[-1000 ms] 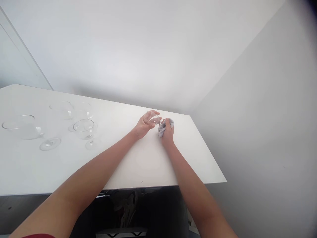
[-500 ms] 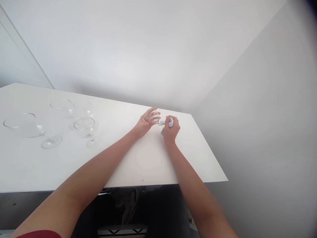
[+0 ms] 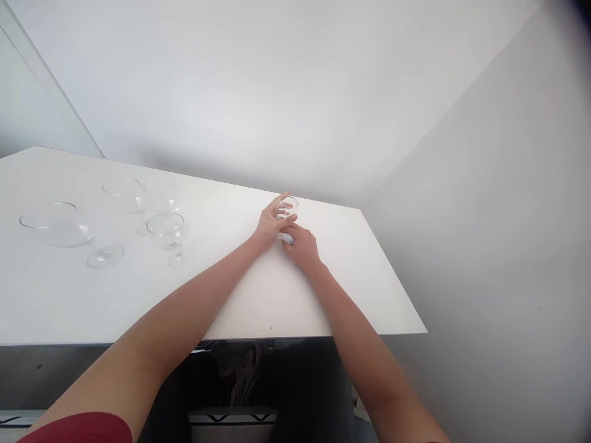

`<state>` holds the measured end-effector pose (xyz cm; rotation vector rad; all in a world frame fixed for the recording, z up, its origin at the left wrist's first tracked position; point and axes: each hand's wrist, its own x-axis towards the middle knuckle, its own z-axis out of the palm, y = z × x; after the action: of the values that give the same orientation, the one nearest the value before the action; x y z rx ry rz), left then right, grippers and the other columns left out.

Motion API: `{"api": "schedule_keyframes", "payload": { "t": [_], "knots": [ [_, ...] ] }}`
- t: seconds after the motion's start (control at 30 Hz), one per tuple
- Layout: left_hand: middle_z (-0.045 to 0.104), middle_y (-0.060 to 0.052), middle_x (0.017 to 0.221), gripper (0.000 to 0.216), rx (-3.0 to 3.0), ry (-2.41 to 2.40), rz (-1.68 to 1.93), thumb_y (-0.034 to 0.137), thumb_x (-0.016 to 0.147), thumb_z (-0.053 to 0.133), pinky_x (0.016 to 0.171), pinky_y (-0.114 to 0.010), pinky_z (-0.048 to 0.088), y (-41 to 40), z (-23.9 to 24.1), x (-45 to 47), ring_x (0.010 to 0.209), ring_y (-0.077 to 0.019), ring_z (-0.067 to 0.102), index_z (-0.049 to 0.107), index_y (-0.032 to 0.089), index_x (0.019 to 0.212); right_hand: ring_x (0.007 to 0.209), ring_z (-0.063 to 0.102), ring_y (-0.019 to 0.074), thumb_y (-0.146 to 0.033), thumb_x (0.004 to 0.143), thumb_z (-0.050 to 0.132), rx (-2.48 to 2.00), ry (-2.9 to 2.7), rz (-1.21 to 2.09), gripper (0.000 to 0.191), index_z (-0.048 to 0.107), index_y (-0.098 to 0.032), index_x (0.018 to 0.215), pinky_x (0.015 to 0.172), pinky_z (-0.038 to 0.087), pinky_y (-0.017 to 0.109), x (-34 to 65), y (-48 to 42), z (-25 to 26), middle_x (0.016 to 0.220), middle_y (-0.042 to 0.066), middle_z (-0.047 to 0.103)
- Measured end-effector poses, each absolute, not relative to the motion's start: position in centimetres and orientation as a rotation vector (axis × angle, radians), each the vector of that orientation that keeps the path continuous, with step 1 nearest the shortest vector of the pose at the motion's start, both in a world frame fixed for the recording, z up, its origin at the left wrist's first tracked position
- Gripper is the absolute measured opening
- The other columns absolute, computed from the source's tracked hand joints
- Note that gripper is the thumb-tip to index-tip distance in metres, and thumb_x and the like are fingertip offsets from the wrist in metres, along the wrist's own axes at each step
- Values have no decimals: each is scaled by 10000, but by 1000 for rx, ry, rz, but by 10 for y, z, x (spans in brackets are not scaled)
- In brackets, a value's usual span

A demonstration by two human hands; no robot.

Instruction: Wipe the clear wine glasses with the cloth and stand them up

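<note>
Holding glass (image 3: pixel 290 203): left hand (image 3: pixel 268 225) | gripping whitish cloth (image 3: pixel 287 238): right hand (image 3: pixel 303 246)

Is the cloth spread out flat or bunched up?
Bunched up: the cloth shows only as a small wad in the right hand.

The glass (image 3: pixel 287 208) is colourless, the cloth (image 3: pixel 288 239) pale grey, table (image 3: pixel 277 292) white, sleeve (image 3: pixel 87 427) red.

Free tabletop (image 3: pixel 219 218) between glasses (image 3: pixel 166 232) and hands (image 3: pixel 268 226)
</note>
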<state>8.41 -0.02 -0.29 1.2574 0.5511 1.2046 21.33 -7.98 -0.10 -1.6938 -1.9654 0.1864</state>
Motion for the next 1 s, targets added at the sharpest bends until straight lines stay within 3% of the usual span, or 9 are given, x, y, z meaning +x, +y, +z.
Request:
{"api": "schedule_keyframes", "payload": {
  "t": [0.1,0.3,0.4,0.53,0.73,0.87,1.0],
  "knots": [
    [644,-123,1357,866,1265,557,1181,508,748,916,930,-360,523,1,-4,86,1166,-251,610,575,310,1520,963,718,208,-147,859,565,-1808,-2019,158,462,781,-395,1183,688,483,298,209,-81,3,1292,-84,772],
    [563,-151,1553,1043,1214,459,1157,527,779,901,1124,-465,458,3,-11,91,1411,-313,520,330,344,1633,1005,728,232,-198,899,561,-2065,-1862,102,404,769,-340,1215,768,512,321,210,-83,8,1295,-23,777],
    [503,-140,1611,865,1203,469,1162,512,814,875,1175,-488,422,5,-15,93,1462,-331,485,454,320,1545,1038,726,240,-208,911,550,-2160,-1734,105,387,772,-297,1215,812,523,328,215,-85,9,1317,14,766],
    [560,-126,1540,579,1191,484,1119,463,825,859,1112,-461,459,4,-19,96,1358,-311,565,640,261,1321,950,719,234,-201,903,560,-2121,-1734,68,331,797,-282,1119,758,505,320,219,-83,5,1260,56,775],
    [622,-123,1486,472,1102,513,963,427,836,842,1035,-433,486,-1,-15,98,1269,-263,619,686,263,1250,697,631,202,-208,861,600,-2080,-1599,1,188,776,-253,909,624,432,313,228,-79,-6,974,88,777],
    [675,-147,1406,405,1075,527,899,449,837,844,1048,-438,481,-2,-13,98,1238,-260,635,725,230,1156,562,482,156,-208,829,613,-2035,-1524,-20,131,704,-244,742,559,352,295,239,-80,-8,743,54,682],
    [694,-119,1234,303,985,563,980,495,907,765,891,-361,529,2,-13,97,1078,-216,642,725,210,1001,571,445,167,-199,823,571,-2100,-1434,-41,173,613,-233,659,576,361,316,243,-83,-2,736,51,615]
  ]
}}
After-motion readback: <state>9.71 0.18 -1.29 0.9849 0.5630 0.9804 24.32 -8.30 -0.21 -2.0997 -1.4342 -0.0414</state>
